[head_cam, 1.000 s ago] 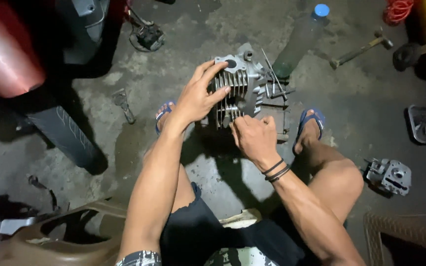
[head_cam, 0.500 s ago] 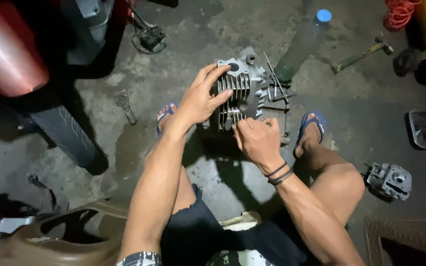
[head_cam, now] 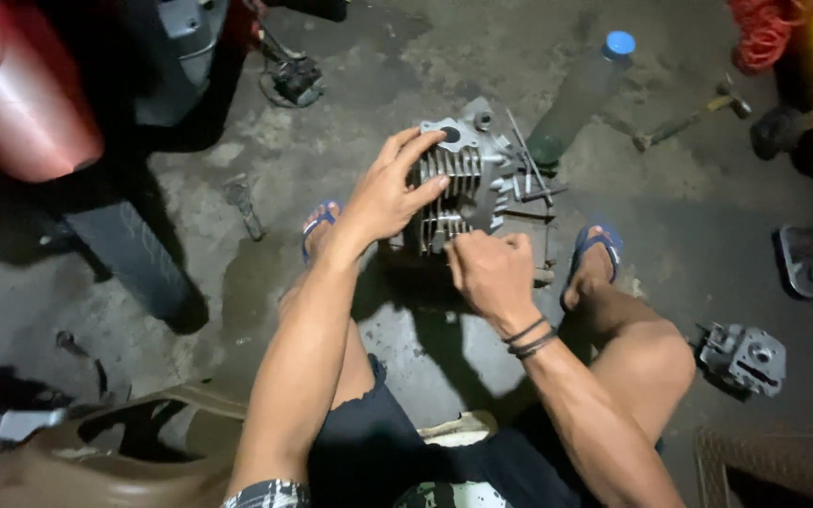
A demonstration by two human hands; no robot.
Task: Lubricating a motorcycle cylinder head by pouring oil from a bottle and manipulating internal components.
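Between the person's sandalled feet, on the stained concrete floor [head_cam: 670, 188], stands the grey finned cast-metal engine cylinder block [head_cam: 468, 183], upright so its fins face the hands. The left hand [head_cam: 390, 193] lies spread over the block's near-left side, fingers apart and pressed on the fins; this placement appears to steady the casting. The right hand [head_cam: 491, 273] sits just below the block's lower edge, fingers curled together; whether they pinch a small part cannot be told. Beyond the grip, thin metal rods [head_cam: 529, 165] lean against the block, beside a clear plastic bottle with blue cap [head_cam: 581, 94].
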